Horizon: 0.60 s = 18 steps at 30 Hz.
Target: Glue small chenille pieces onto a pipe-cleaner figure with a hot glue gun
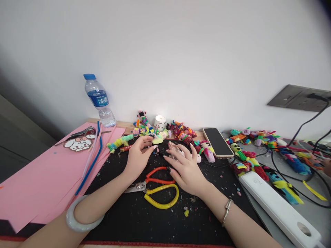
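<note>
The right hand (187,172) is loosely splayed, the left hand (137,155) half-curled, any grip unclear; scissors (157,188) lie beside the right one; fuzzy figures (257,167) at the right look finished; the pale yellow piece (157,141) just past the left hand seems unfinished

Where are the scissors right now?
In the head view, the scissors lie on the black mat, below and slightly left of centre, beside the right hand.

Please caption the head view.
Left hand and right hand near scissors on a black mat, pipe-cleaner dolls behind.
</note>
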### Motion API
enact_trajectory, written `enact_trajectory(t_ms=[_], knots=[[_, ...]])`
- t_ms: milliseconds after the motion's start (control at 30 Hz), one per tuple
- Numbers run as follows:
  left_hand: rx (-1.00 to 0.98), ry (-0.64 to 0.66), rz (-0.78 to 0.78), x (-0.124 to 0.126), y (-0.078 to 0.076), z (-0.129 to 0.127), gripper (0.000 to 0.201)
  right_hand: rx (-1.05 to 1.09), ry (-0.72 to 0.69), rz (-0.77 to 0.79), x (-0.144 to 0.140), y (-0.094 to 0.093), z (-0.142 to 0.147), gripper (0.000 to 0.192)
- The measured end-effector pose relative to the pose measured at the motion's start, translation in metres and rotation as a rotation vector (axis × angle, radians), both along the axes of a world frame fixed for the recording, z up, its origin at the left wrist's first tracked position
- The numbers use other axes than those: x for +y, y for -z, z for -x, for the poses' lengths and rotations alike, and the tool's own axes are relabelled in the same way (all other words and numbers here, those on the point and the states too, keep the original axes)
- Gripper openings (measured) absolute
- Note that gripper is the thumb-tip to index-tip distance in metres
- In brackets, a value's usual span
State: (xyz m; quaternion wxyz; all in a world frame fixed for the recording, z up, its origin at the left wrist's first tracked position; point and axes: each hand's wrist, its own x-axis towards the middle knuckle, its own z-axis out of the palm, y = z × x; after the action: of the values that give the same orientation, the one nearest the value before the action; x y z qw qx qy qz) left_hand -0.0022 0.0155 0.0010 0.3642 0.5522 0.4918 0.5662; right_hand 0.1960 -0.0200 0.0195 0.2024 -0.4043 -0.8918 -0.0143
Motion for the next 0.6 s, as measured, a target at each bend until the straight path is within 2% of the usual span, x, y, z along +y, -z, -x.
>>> enact_trajectory(t_ms=[167, 300, 433, 600], knots=[[0.010, -0.012, 0.008, 0.000, -0.001, -0.001, 0.024, -0.135, -0.044, 0.090, 0.000, 0.003, 0.007, 0.036], [0.012, -0.011, 0.011, -0.001, -0.001, -0.001, 0.023, -0.130, -0.044, 0.103, 0.001, 0.005, 0.009, 0.038], [-0.002, -0.009, 0.006, -0.001, -0.001, -0.001, 0.023, -0.015, -0.086, 0.074, 0.002, 0.008, 0.009, 0.030], [-0.012, -0.004, 0.020, -0.001, -0.001, -0.001, 0.023, 0.276, -0.114, -0.068, 0.010, 0.016, 0.004, 0.017]])
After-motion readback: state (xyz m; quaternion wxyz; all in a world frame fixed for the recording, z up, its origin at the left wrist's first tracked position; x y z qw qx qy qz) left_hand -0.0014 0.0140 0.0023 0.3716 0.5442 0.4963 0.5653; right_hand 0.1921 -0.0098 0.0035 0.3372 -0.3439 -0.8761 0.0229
